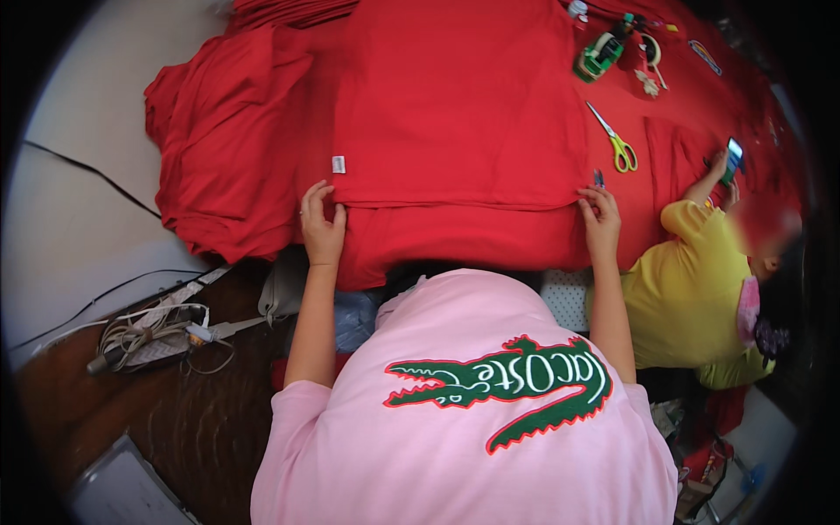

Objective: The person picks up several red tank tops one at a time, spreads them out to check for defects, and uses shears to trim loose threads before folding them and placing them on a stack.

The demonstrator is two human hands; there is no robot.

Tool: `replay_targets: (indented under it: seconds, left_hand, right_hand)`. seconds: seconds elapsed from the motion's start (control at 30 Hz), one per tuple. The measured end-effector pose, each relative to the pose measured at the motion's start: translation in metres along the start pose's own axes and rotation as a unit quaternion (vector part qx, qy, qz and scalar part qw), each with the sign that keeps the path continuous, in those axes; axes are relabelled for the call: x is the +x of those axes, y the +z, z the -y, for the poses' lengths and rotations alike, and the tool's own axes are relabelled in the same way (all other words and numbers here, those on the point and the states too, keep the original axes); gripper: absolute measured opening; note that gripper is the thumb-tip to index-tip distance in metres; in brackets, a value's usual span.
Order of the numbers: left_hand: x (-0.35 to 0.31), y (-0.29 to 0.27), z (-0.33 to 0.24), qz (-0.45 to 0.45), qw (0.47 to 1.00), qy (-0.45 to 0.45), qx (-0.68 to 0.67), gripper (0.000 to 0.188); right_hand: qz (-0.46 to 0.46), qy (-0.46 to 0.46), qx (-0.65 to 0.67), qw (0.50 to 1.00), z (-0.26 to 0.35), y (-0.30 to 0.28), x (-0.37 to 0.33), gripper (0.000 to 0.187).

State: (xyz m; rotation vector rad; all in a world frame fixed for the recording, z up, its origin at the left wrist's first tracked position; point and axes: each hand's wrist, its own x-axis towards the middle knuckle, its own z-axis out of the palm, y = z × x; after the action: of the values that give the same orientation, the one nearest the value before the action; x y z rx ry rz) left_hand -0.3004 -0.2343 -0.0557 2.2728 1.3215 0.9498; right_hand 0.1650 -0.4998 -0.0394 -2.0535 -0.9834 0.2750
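Note:
A flat piece of red fabric (464,122) lies spread in front of me, its hem running straight across near the table's front side. A small white label (339,164) sits close to its left edge. My left hand (323,229) pinches the hem's left corner between thumb and fingers. At the right corner, my right hand (601,223) grips the same hem, fingers bent over the edge. Just beyond the right hand lies a small dark-and-metal tool (598,178), too small to name. Scissors with yellow-green handles (618,144) rest farther up on the right.
A heap of red fabric (227,140) bulges at the left. A green bottle (598,58) and a tape roll (651,50) are at the far right. Beside me on the right, a person in yellow (691,280) holds a phone (733,159). Tangled cables (157,332) lie at lower left.

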Motion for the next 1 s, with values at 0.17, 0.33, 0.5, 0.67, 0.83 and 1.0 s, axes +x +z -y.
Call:
replay_targets:
  seconds: [0.17,0.33,0.5,0.67,0.83,1.0]
  left_hand:
    - [0.003,-0.006,0.004,0.000,1.000,-0.025,-0.018,0.025]
    - [0.038,-0.001,0.010,-0.021,0.999,-0.022,-0.036,0.017]
    - [0.088,0.012,0.012,-0.038,0.999,-0.021,0.019,0.014]
    - [0.118,0.020,-0.032,0.037,0.996,0.082,-0.025,0.014]
    - [0.112,0.059,-0.062,0.139,0.981,0.125,-0.050,0.016]
    - [0.117,0.079,-0.079,0.172,0.978,0.109,-0.044,0.018]
  right_hand:
    - [-0.025,-0.004,0.095,0.995,0.002,0.010,0.021,0.013]
    - [-0.066,0.108,0.196,0.972,-0.019,0.015,0.055,0.018]
    - [-0.119,0.153,0.084,0.977,-0.007,0.018,0.090,0.017]
    - [-0.116,-0.026,-0.039,0.992,0.040,0.022,0.096,0.018]
    - [-0.011,-0.157,-0.086,0.984,0.076,0.068,0.106,0.015]
    - [0.058,-0.172,-0.120,0.976,0.108,0.096,0.103,0.018]
